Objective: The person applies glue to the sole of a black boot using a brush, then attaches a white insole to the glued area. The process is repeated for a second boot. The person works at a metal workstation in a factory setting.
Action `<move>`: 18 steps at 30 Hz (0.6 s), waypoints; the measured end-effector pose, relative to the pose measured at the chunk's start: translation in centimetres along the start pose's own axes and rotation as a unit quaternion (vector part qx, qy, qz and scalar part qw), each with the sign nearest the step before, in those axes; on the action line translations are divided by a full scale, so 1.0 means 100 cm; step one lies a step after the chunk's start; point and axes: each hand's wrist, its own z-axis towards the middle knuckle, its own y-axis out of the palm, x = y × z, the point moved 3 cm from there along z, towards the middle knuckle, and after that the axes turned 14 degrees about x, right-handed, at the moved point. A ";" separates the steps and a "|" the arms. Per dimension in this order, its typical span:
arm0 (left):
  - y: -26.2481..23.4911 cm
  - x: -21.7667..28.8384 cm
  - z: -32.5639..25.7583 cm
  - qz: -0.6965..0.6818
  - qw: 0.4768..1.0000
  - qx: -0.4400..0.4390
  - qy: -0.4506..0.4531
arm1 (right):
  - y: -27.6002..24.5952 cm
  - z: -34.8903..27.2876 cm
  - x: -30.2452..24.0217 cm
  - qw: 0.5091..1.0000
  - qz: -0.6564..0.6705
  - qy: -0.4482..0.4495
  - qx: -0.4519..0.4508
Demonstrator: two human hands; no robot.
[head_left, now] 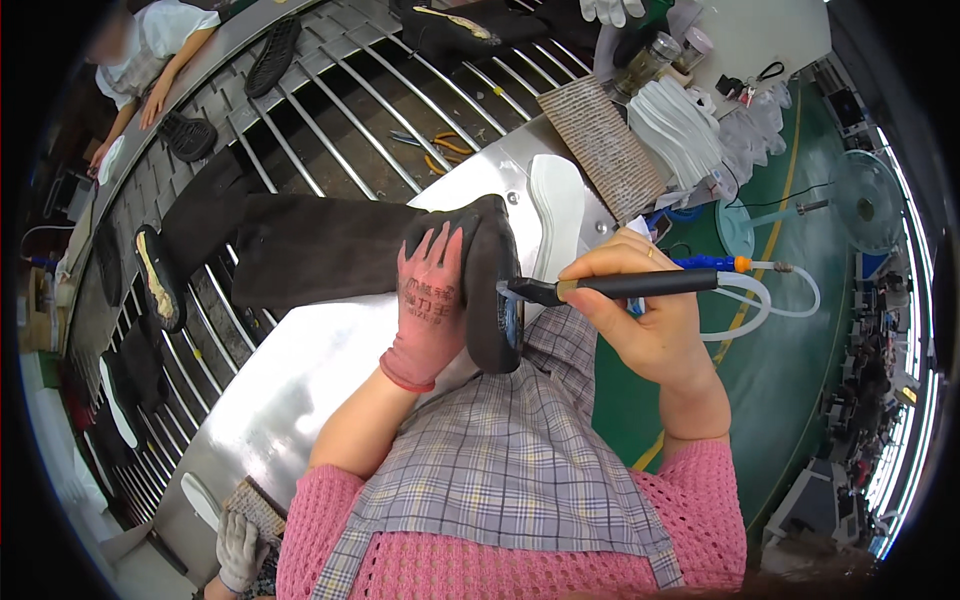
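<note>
A metal table (290,370) lies under a tall, matte-black boot (370,235), its long shaft stretched leftward and its dark sole (510,300) facing right. The pink-gloved left hand (430,295) grips its foot, fingers slightly spread across the upper; the bare right hand (645,325), beside the sole, pinches a black-handled brush (665,283), its tip at the sole.

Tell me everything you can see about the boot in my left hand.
The boot is nearly black and looks soft, like fabric or suede. Its long, flattened shaft extends leftward, while the foot's underside faces right, showing a glossy, bluish patch. The gloved left hand grips the foot; the black-handled tool in the right hand points at the underside, its tip touching or almost touching.
</note>
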 end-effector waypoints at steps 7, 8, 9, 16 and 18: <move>-0.005 0.002 0.013 -0.016 1.000 -0.004 0.012 | -0.007 0.005 -0.019 0.998 0.012 -0.037 -0.047; -0.008 0.004 0.016 -0.020 1.000 0.000 0.019 | -0.008 0.004 -0.019 0.998 0.006 -0.039 -0.040; -0.011 0.007 0.020 -0.025 0.999 0.003 0.024 | -0.008 0.003 -0.019 0.999 0.001 -0.043 -0.034; -0.016 0.008 0.042 -0.075 0.995 0.023 0.057 | -0.014 0.018 -0.022 0.995 -0.015 -0.097 -0.032; -0.015 0.007 0.049 -0.099 0.993 0.022 0.068 | -0.014 0.024 -0.016 0.994 -0.008 -0.107 0.000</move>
